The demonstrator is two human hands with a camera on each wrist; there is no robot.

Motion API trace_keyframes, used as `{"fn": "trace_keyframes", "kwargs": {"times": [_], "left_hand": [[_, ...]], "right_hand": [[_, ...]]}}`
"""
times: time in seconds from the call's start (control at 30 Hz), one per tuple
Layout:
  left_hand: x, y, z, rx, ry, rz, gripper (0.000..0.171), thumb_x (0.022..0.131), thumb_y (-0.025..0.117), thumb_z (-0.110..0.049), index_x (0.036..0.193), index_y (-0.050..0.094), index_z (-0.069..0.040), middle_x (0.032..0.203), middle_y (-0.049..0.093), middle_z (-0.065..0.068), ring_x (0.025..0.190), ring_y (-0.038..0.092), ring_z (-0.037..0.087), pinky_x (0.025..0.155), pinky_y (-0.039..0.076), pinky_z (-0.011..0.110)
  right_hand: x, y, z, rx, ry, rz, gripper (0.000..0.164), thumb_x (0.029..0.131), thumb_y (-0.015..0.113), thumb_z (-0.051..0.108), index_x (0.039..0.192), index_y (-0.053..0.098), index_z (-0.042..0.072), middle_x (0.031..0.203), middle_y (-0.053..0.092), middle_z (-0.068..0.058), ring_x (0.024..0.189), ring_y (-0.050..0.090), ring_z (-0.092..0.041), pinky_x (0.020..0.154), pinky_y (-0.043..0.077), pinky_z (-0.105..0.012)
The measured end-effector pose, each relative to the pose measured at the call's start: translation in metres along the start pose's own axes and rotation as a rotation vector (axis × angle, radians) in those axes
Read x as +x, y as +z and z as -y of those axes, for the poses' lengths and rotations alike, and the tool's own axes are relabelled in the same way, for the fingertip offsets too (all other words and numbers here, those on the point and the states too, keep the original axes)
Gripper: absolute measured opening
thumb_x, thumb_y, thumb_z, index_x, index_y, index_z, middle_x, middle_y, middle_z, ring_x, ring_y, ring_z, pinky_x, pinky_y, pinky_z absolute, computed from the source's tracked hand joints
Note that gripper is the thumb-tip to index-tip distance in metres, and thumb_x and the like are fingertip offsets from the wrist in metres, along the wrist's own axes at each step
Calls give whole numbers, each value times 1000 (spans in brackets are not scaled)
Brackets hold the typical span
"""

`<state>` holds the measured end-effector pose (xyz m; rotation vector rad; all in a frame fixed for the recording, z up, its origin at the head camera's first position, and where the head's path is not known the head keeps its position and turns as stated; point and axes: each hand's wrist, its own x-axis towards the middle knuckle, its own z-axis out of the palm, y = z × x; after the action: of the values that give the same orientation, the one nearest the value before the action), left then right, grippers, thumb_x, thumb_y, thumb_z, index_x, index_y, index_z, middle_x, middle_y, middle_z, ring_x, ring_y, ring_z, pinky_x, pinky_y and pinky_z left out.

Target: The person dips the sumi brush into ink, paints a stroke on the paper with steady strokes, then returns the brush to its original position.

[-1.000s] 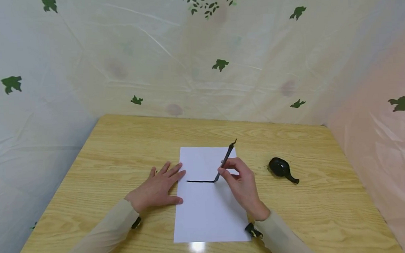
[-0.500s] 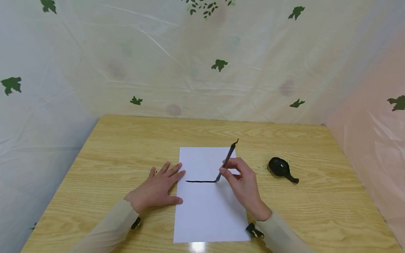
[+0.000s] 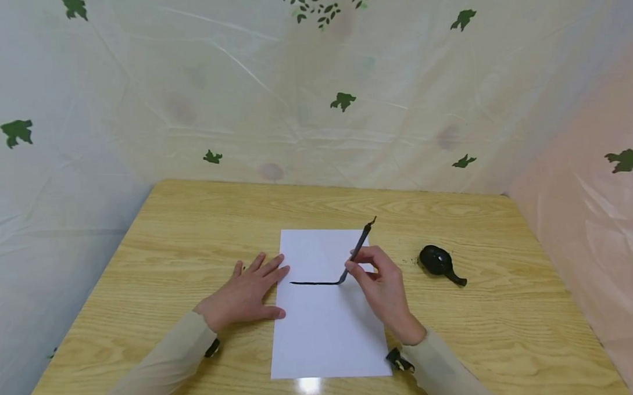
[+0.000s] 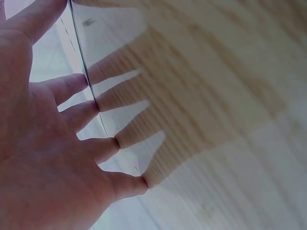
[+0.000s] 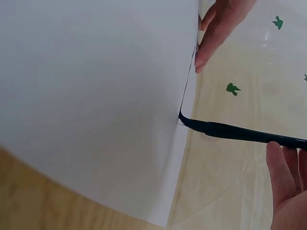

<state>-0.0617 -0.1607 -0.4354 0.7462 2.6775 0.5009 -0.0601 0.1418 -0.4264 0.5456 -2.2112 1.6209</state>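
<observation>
Head: slim dark brush pinched by right hand, long axis 7-to-1 o'clock, tip on paper at ink line's 3 o'clock end; sheet runs on toward 3 and 6; left hand spread at 9 o'clock edge

Left wrist: left fingers straight

Right wrist: brush points 9 o'clock, bristles bent toward 12

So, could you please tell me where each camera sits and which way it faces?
Head: sits on the head, faces forward and down at the paper, brush and table; left hand, right hand and sleeves show.
Left wrist: sits on that wrist, faces the table; the left hand shows.
Right wrist: sits on that wrist, faces the brush and paper; both hands show.
Head and right wrist share the paper and brush.
</observation>
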Motion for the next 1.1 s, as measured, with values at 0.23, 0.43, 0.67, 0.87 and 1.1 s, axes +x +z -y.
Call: {"fn": "trace_keyframes", "kwargs": {"times": [0.23,0.43,0.67,0.87,1.1], "left_hand": [[0,0,0,0,16,-10,88,92,75,-52,161,38,-13,170,24,11,155,12,49,111,11,81],[-1,0,0,10,10,-10,88,92,74,-53,162,38,-13,171,23,10,155,12,48,112,11,80],[-1,0,0,5,11,-9,89,91,74,-53,161,38,-13,171,24,10,155,12,48,112,11,80],[0,0,0,8,8,-6,89,91,74,-53,162,38,-13,171,23,9,156,11,47,113,11,79],[0,0,0,13,12,-11,88,91,74,-53,161,38,-13,170,24,11,155,13,48,111,12,80]], "right_hand": [[0,-1,0,-3,8,1,24,90,76,-5,109,68,6,100,71,-3,93,72,-20,71,61,-26],[-1,-3,-1,3,10,-11,24,90,75,-6,109,69,7,100,72,-3,93,72,-22,71,61,-26],[-1,-5,-2,15,-3,-25,24,90,74,-8,109,69,5,99,71,-5,91,72,-24,70,60,-25],[-2,-6,-2,20,11,-31,21,91,74,-5,109,68,4,98,71,-6,92,71,-24,71,61,-25],[-3,-9,-2,32,30,-36,20,92,74,-3,110,69,4,98,71,-6,93,71,-25,70,60,-25]]}}
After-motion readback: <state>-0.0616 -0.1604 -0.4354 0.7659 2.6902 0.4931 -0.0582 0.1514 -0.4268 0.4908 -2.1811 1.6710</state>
